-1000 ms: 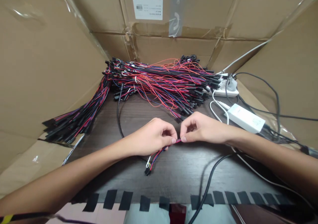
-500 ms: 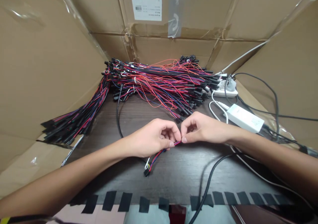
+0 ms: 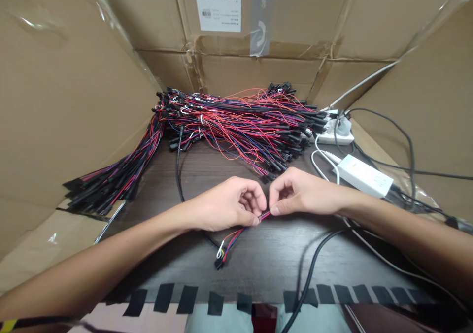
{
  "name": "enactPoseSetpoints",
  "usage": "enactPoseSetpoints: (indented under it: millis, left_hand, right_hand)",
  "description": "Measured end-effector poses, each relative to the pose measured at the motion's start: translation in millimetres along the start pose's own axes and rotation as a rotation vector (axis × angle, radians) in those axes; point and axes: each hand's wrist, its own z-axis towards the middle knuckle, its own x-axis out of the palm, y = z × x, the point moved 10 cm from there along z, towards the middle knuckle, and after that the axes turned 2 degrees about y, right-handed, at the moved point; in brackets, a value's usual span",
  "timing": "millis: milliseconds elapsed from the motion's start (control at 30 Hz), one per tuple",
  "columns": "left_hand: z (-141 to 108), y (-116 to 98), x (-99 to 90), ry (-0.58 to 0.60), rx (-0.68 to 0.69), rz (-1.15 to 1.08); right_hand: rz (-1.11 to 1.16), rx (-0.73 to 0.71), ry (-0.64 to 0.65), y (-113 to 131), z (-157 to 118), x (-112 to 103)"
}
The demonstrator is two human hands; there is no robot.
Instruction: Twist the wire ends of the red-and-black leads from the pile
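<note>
Near the middle of the dark table, my left hand (image 3: 234, 202) rests its thumb against a short bundle of red and blue wires (image 3: 233, 239); its fingers are curled and lifted a little off the thumb. Just to the right, my right hand (image 3: 295, 192) pinches the same wires between thumb and forefinger. The bundle slants down to the left and ends in a black connector (image 3: 219, 263) with a small white loop beside it. The wires' other end is hidden by my right hand.
A big pile of red, blue and black wires (image 3: 236, 121) lies at the back, more wires (image 3: 111, 180) at the left. A white power adapter (image 3: 365, 175) and power strip (image 3: 338, 135) sit right. Cardboard walls surround the table; black tape (image 3: 187, 299) marks its front edge.
The fingers of my left hand have lifted away from its thumb. The wire bundle and its black connector have shifted slightly downward. My right hand has hardly moved.
</note>
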Motion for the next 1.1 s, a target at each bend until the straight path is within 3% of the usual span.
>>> enactPoseSetpoints:
  millis: [267, 1100]
  left_hand:
    - [-0.3, -0.2, 0.8, -0.015, 0.055, 0.0]
    - [0.8, -6.8, -2.5, 0.1, 0.199, -0.032]
  right_hand:
    - [0.022, 0.018, -0.037, -2.0, 0.2, -2.7]
    - [0.132, -0.014, -0.028, -2.9, 0.5, -13.5]
